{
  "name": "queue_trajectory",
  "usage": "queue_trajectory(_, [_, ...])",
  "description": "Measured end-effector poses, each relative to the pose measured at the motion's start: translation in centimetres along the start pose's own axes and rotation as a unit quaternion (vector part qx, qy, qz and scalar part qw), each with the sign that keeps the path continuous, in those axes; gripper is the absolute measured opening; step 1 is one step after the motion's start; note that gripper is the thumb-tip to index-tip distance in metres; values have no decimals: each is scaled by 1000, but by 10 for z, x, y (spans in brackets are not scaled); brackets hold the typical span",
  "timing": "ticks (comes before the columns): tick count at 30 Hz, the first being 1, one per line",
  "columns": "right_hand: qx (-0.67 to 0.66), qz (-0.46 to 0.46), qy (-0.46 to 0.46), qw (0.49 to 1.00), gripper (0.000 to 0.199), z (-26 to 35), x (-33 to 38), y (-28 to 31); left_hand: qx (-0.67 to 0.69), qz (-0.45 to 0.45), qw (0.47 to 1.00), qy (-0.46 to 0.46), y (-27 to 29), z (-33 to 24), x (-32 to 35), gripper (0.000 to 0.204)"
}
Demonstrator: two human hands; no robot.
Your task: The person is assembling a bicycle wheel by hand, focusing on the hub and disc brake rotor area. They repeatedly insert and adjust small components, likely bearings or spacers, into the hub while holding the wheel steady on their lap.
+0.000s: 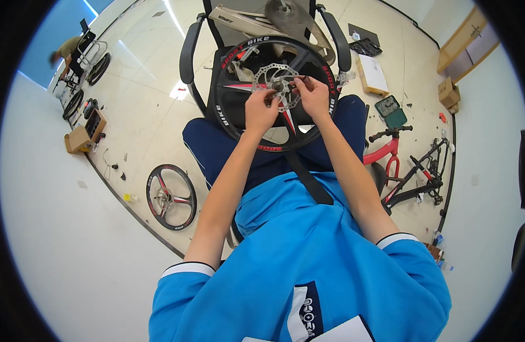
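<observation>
A black three-spoke bicycle wheel (219,94) with red and white markings lies across my lap and the front of a black office chair. A silver disc brake rotor (260,77) sits around its hub (278,86). My left hand (262,110) is closed, its fingertips at the left side of the hub; what they grip is hidden. Over the rotor's right side, my right hand (312,97) is in a pinch, with something small and dark at its fingertips that I cannot make out.
The chair's armrests (188,52) flank the wheel, and a pale bike frame (245,20) lies behind it. A second wheel (172,196) is on the floor at left. At right are a green tool case (391,111), a red bike (382,151) and a black frame (413,182). A person (67,52) bends at far left.
</observation>
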State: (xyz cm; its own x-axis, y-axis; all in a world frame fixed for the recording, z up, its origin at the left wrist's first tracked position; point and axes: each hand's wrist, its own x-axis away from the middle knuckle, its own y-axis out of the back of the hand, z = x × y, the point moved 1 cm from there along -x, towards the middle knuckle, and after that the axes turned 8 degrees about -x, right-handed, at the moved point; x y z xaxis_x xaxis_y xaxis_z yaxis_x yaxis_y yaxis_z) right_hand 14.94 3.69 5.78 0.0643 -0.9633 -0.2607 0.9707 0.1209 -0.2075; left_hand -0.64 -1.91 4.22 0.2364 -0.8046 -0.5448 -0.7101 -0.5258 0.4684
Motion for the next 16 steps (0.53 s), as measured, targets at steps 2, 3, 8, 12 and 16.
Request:
queue_trajectory(2, [5,-8,16,1000,17,-2,0,-4,-43,43,997,-36,-6,-3,-8,19])
queue_trajectory(3, [6,-8,21,1000,17,-1,0,-6,-65,66,994,-54,-10,-2,-10,20])
queue_trajectory(8, [25,13,55,998,16,-3,-3,-9,-98,74,991,-46,-23,1,-13,18])
queue_trajectory(12, [132,66,94,985,17,4,2,-9,-102,78,991,-30,-24,3,-15,17])
queue_trajectory(16, [178,114,161,964,19,7,10,-14,-104,92,990,-10,-28,9,-16,18])
